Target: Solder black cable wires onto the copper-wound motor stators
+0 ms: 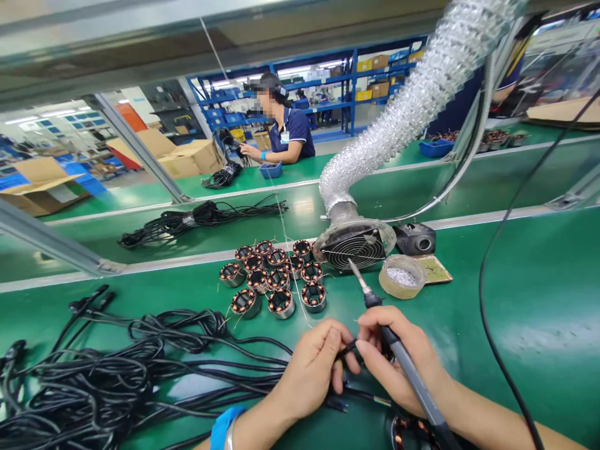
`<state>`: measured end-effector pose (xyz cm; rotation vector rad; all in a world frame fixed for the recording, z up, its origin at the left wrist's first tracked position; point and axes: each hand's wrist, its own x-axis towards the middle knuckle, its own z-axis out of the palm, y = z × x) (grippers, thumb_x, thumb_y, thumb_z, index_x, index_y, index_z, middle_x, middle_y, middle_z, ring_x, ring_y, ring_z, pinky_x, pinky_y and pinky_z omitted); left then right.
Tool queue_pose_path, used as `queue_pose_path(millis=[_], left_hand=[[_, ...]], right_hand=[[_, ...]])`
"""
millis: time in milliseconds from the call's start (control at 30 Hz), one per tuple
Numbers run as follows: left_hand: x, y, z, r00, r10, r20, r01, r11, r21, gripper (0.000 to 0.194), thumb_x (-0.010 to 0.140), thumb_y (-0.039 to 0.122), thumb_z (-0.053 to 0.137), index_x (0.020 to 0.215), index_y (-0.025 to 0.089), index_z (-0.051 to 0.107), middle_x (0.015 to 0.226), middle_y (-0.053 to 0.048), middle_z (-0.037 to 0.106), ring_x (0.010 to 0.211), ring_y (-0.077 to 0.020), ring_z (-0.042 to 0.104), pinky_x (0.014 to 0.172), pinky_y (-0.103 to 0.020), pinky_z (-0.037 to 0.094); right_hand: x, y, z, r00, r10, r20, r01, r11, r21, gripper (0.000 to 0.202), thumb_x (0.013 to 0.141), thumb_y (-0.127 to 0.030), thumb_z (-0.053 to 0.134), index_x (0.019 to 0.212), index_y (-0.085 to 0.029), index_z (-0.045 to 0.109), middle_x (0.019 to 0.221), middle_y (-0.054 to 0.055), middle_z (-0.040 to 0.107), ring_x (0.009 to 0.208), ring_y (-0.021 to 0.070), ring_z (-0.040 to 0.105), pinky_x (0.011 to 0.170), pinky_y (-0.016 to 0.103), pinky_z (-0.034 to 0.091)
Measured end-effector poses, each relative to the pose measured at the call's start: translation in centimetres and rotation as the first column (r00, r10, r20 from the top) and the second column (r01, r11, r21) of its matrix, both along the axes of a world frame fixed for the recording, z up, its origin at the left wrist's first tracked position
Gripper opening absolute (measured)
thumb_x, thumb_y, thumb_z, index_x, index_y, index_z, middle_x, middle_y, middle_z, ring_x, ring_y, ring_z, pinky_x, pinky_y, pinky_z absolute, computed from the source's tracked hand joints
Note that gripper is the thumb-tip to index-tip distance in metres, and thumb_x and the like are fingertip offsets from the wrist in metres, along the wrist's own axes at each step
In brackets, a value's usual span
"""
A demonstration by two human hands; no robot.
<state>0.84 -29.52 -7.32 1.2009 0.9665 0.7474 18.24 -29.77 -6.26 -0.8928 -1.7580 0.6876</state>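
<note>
My left hand (312,369), with a blue band at the wrist, is closed around a black cable (347,349). The fingertips of my right hand (407,356) meet the same cable's end, pinched close to the left fingers. Across that right hand lies a soldering iron (412,378), its tip pointing up and away toward the fan grille. Below the hands, a copper-wound motor stator (405,431) shows partly at the bottom edge. More cables with stripped, coloured wire ends pass under my left hand. What exactly the right fingertips grip at the cable end is hidden.
Several stators (280,304) stand left of the fume duct's fan grille (356,250). A round tub (402,278) of silvery shavings and a black soldering-iron stand (416,239) are at its right. Tangled black cables (107,387) cover the left. A co-worker (285,134) sits beyond the partition.
</note>
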Motion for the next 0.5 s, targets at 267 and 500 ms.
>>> queue_pose_path(millis=[267, 500], left_hand=[[0.9, -0.4, 0.2, 0.983, 0.141, 0.116, -0.141, 0.99, -0.013, 0.048, 0.084, 0.063, 0.062, 0.078, 0.016, 0.053, 0.053, 0.006, 0.045, 0.052, -0.0074, 0.036, 0.054, -0.02, 0.03], [0.3, -0.2, 0.0, 0.984, 0.14, 0.107, -0.14, 0.99, -0.015, 0.045, 0.087, 0.061, 0.058, 0.078, 0.019, 0.045, 0.065, 0.007, 0.036, 0.06, -0.0096, 0.03, 0.056, -0.022, 0.028]], right_hand=[[-1.0, -0.9, -1.0, 0.987, -0.16, 0.02, 0.16, 0.987, 0.003, 0.026, 0.089, -0.017, 0.06, 0.111, -0.028, 0.05, 0.073, -0.006, 0.063, 0.053, 0.0081, 0.06, 0.05, 0.015, 0.052], [-1.1, -1.4, -1.0, 0.988, -0.099, 0.122, 0.09, 0.993, 0.077, 0.023, 0.086, -0.014, 0.06, 0.106, -0.026, 0.053, 0.077, -0.005, 0.063, 0.059, 0.0085, 0.061, 0.056, 0.018, 0.052]])
